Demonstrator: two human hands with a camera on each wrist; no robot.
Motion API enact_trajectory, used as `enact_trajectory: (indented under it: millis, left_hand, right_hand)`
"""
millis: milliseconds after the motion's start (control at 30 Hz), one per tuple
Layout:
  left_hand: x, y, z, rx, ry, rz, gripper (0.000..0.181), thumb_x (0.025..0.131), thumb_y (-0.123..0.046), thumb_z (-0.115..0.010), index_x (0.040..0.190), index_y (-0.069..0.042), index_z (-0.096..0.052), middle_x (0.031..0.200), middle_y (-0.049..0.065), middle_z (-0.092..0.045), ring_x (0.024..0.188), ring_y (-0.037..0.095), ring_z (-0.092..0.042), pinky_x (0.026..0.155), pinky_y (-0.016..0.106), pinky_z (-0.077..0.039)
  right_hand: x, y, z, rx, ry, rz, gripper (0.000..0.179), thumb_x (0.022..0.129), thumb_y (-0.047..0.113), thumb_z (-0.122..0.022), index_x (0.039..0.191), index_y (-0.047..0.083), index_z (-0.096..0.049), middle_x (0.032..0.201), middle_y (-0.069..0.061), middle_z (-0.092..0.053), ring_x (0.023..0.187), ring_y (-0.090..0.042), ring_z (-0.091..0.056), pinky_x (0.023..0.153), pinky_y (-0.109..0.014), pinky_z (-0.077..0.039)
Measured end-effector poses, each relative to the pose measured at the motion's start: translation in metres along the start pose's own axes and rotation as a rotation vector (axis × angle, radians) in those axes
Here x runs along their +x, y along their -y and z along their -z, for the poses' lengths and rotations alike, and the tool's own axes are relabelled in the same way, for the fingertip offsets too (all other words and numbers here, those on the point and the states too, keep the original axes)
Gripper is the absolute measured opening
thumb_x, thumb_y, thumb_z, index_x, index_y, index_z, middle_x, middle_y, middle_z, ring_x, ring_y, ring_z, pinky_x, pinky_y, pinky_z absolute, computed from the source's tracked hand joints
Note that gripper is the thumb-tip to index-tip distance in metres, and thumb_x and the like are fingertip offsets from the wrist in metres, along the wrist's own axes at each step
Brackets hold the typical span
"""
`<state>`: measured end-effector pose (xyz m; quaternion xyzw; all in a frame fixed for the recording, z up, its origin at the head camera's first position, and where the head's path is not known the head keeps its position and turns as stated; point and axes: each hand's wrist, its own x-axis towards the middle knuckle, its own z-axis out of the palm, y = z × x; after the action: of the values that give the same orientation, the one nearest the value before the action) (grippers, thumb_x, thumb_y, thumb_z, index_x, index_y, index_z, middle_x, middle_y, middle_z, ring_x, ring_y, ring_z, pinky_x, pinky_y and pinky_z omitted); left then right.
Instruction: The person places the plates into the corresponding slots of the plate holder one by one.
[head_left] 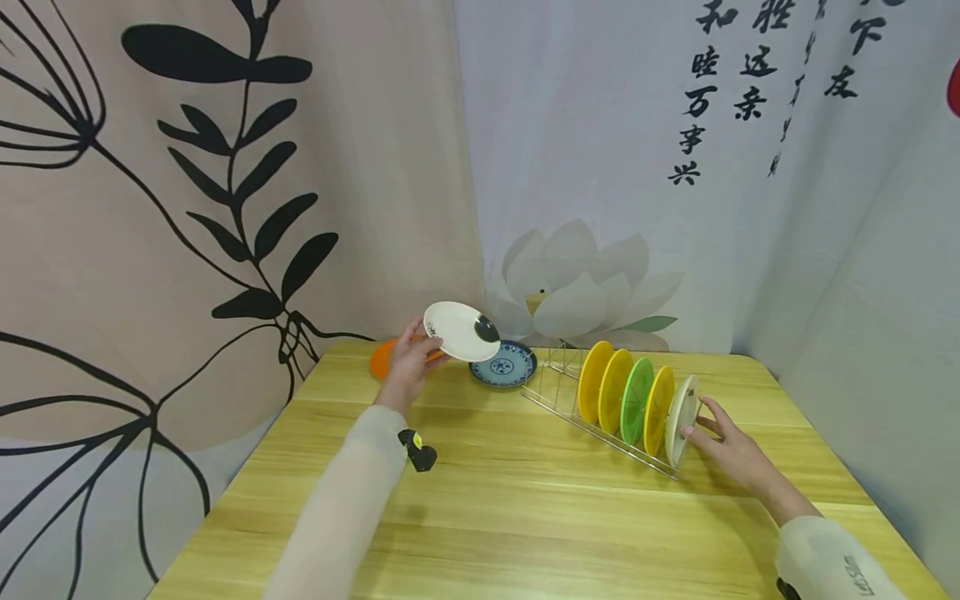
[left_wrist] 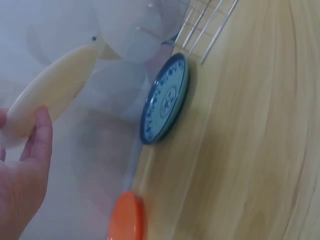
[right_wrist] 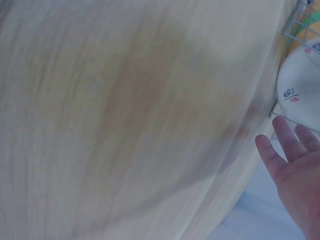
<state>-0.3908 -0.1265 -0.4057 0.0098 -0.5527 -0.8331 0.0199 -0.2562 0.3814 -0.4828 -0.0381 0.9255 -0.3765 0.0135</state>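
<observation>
My left hand (head_left: 408,360) pinches the edge of a white plate (head_left: 459,331) with a dark round motif, held tilted above the back of the table. In the left wrist view the thumb lies along the underside of that plate (left_wrist: 60,87). At the right end of a wire dish rack (head_left: 600,432), another white plate (head_left: 681,421) stands upright. My right hand (head_left: 729,450) is beside this plate, fingertips right at its edge. In the right wrist view the fingers of the right hand (right_wrist: 295,165) are spread and fairly straight, below the white plate with small printed marks (right_wrist: 302,85).
The rack also holds yellow plates (head_left: 594,382) and a green plate (head_left: 637,400), all upright. Left of it lies a blue patterned plate (head_left: 504,367), with an orange plate (head_left: 381,360) farther left. A printed curtain (head_left: 390,167) hangs behind the wooden table (head_left: 480,508).
</observation>
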Motion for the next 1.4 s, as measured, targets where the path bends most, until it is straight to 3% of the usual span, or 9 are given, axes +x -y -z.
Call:
enact_trajectory:
  millis: [200, 433, 633, 1200, 1400]
  left_hand:
    - [0.0, 0.004, -0.022, 0.024, 0.039, -0.003, 0.073, 0.092, 0.009, -0.058, 0.155, -0.019, -0.035, 0.145, 0.019, -0.046, 0.111, 0.03, -0.059, 0.094, 0.046, -0.053]
    - [0.001, 0.012, -0.046, 0.048, 0.107, -0.013, 0.071, 0.091, 0.01, -0.059, 0.153, -0.018, -0.038, 0.136, 0.022, -0.052, 0.098, 0.026, -0.063, 0.096, 0.049, -0.051]
    - [-0.003, 0.017, -0.066, 0.091, 0.16, -0.024, 0.072, 0.093, 0.009, -0.058, 0.156, -0.016, -0.033, 0.137, 0.023, -0.05, 0.103, 0.029, -0.062, 0.098, 0.053, -0.048]
    - [-0.004, 0.031, -0.114, 0.176, 0.214, 0.0, 0.07, 0.089, 0.012, -0.06, 0.151, -0.017, -0.043, 0.133, 0.026, -0.053, 0.102, 0.032, -0.063, 0.083, 0.042, -0.058]
    - [-0.005, 0.036, -0.124, 0.198, 0.251, 0.004, 0.073, 0.089, 0.012, -0.06, 0.153, -0.018, -0.04, 0.133, 0.026, -0.053, 0.104, 0.033, -0.063, 0.09, 0.049, -0.055]
  right_hand:
    - [0.0, 0.001, 0.0, 0.002, -0.005, 0.011, 0.082, 0.103, 0.051, -0.045, 0.159, 0.011, -0.001, 0.15, -0.035, -0.031, 0.128, -0.063, -0.033, 0.092, -0.079, -0.03]
    - [-0.001, 0.003, 0.001, -0.005, -0.011, 0.023, 0.081, 0.103, 0.05, -0.045, 0.159, 0.009, -0.003, 0.149, -0.036, -0.032, 0.128, -0.063, -0.034, 0.092, -0.079, -0.03]
    - [0.0, 0.003, 0.001, -0.003, -0.009, 0.019, 0.081, 0.103, 0.05, -0.045, 0.159, 0.009, -0.003, 0.149, -0.036, -0.031, 0.128, -0.063, -0.034, 0.093, -0.079, -0.031]
    - [0.001, 0.0, 0.001, -0.013, -0.012, 0.019, 0.081, 0.103, 0.05, -0.045, 0.159, 0.01, -0.002, 0.149, -0.036, -0.032, 0.127, -0.063, -0.035, 0.092, -0.078, -0.032]
    - [0.001, -0.001, 0.001, -0.015, -0.009, 0.017, 0.082, 0.103, 0.051, -0.045, 0.159, 0.011, -0.002, 0.149, -0.036, -0.032, 0.128, -0.063, -0.034, 0.092, -0.079, -0.032]
